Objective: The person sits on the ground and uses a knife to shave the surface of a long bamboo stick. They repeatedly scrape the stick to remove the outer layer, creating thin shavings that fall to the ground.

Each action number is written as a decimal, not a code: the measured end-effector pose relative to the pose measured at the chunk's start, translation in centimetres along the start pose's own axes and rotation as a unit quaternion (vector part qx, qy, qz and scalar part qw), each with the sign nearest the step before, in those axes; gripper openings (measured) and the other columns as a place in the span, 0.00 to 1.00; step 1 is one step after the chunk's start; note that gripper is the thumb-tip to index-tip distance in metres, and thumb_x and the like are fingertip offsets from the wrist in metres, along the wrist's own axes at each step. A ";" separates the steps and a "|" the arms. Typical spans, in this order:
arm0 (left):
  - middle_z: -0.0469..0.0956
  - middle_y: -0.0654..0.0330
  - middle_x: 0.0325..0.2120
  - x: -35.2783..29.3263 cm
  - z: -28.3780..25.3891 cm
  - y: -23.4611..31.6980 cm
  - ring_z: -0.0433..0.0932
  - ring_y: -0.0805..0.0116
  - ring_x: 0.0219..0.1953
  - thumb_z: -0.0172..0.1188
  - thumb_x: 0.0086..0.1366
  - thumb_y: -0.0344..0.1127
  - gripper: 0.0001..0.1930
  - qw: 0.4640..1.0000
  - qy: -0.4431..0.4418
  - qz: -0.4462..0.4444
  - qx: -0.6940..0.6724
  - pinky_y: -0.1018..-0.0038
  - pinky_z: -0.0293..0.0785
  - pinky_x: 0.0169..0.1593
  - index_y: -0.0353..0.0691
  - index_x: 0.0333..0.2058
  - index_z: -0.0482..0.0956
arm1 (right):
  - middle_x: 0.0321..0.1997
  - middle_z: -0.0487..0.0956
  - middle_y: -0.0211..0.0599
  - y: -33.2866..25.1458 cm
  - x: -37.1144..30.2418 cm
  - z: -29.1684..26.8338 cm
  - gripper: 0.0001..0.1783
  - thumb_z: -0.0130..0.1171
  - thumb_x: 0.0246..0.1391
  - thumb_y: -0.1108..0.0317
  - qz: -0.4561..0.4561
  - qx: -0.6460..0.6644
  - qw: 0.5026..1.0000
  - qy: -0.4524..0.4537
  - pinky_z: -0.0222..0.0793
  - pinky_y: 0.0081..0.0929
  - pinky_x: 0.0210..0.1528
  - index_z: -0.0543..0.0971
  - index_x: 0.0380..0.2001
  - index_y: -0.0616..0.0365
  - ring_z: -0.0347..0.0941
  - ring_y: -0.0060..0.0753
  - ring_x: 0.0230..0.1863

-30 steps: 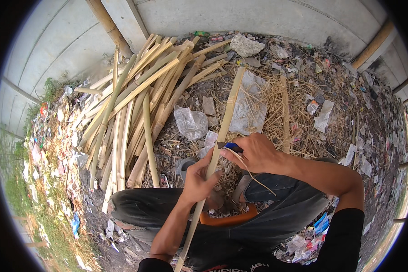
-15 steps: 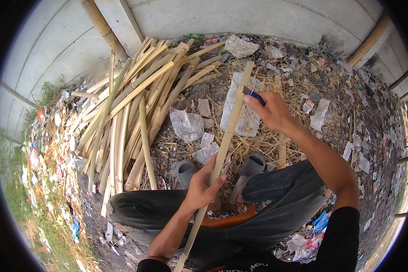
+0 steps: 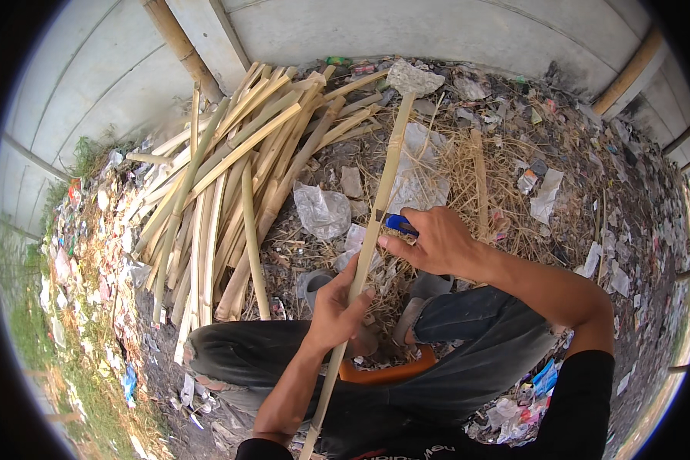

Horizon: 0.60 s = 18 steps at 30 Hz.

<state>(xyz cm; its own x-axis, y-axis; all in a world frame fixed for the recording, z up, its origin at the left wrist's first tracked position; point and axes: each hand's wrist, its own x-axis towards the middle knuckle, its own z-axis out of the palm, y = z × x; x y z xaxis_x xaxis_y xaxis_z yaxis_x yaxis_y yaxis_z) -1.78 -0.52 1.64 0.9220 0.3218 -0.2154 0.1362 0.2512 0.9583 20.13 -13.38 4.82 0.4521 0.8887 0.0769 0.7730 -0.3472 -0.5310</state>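
A long, pale bamboo strip slants from my lap up toward the far wall. My left hand is wrapped round it at about its middle, thumb on top. In my right hand is a blue utility knife, and its blade lies against the strip a little beyond my left hand. A thin shaving sticks up beside the strip's far end. The right hand's fingers partly hide the knife's handle.
A large heap of split bamboo lies to the left, against a grey panel wall. Plastic scraps, straw-like shavings and a pale stone cover the ground ahead. I sit low on an orange seat.
My right hand has drawn the knife along the strip toward my left hand. The strip's far end has swung slightly left, and a thin shaving now shows beside it.
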 end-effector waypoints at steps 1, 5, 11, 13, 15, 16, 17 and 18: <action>0.80 0.61 0.47 0.0 0.0 0.0 0.71 0.86 0.26 0.57 0.72 0.23 0.34 1.000 0.000 -0.002 -0.005 0.83 0.67 0.24 0.28 0.74 0.58 | 0.14 0.76 0.44 -0.1 0.0 -0.1 0.35 0.59 0.64 0.35 -0.001 -0.010 1.000 0.002 0.72 0.44 0.25 0.80 0.23 0.60 0.77 0.53 0.18; 0.79 0.60 0.50 0.0 -0.4 -0.4 0.73 0.86 0.30 0.57 0.72 0.22 0.34 1.000 -0.002 -0.010 -0.002 0.84 0.68 0.26 0.28 0.74 0.58 | 0.15 0.77 0.51 -0.9 0.0 -0.4 0.38 0.55 0.64 0.31 0.034 0.004 0.999 -0.040 0.75 0.49 0.27 0.84 0.29 0.61 0.79 0.60 0.21; 0.80 0.61 0.47 0.2 0.0 0.2 0.73 0.84 0.25 0.59 0.70 0.23 0.36 1.000 -0.011 -0.011 -0.001 0.82 0.69 0.25 0.30 0.74 0.56 | 0.12 0.74 0.50 -0.2 0.5 0.3 0.42 0.53 0.66 0.31 0.085 0.078 0.993 -0.032 0.70 0.48 0.26 0.82 0.19 0.63 0.75 0.55 0.18; 0.82 0.62 0.42 0.2 0.1 0.8 0.73 0.83 0.23 0.62 0.69 0.24 0.39 0.999 -0.029 -0.011 0.005 0.80 0.69 0.24 0.32 0.75 0.54 | 0.11 0.71 0.47 0.0 1.2 -0.3 0.44 0.53 0.66 0.31 0.119 0.113 0.985 -0.046 0.66 0.47 0.24 0.80 0.16 0.65 0.71 0.49 0.15; 0.81 0.63 0.35 -0.2 0.1 0.5 0.73 0.82 0.23 0.64 0.69 0.25 0.42 0.999 -0.045 -0.022 0.019 0.79 0.70 0.24 0.34 0.76 0.52 | 0.10 0.68 0.42 1.1 1.9 -0.9 0.44 0.52 0.67 0.31 0.146 0.147 0.978 -0.014 0.61 0.44 0.23 0.78 0.15 0.64 0.65 0.41 0.15; 0.81 0.64 0.31 -0.5 0.1 0.4 0.73 0.81 0.22 0.65 0.68 0.26 0.43 0.998 -0.053 -0.026 0.027 0.79 0.70 0.24 0.35 0.77 0.51 | 0.09 0.66 0.40 2.0 2.4 -1.4 0.45 0.51 0.67 0.31 0.160 0.163 0.974 0.003 0.59 0.43 0.23 0.76 0.14 0.64 0.62 0.37 0.14; 0.79 0.65 0.29 -0.6 0.3 0.4 0.73 0.81 0.22 0.65 0.68 0.27 0.44 0.997 -0.070 -0.030 0.026 0.79 0.70 0.24 0.36 0.77 0.50 | 0.10 0.64 0.38 3.7 3.1 -1.8 0.45 0.51 0.67 0.31 0.180 0.184 0.965 0.041 0.57 0.42 0.23 0.74 0.14 0.64 0.61 0.34 0.15; 0.78 0.66 0.27 -0.8 0.5 0.3 0.73 0.81 0.21 0.66 0.68 0.28 0.44 0.995 -0.087 -0.034 0.026 0.79 0.71 0.24 0.36 0.77 0.50 | 0.10 0.62 0.35 5.5 3.7 -2.5 0.45 0.50 0.68 0.30 0.200 0.204 0.955 0.080 0.55 0.41 0.23 0.72 0.13 0.64 0.59 0.30 0.16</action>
<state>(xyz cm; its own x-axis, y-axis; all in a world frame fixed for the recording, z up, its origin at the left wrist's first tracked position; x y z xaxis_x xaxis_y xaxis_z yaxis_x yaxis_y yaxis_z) -2.26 -1.14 2.23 0.9584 0.1415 -0.2479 0.2140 0.2183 0.9521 27.20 -12.74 4.30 0.7623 0.6409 -0.0902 0.3016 -0.4750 -0.8267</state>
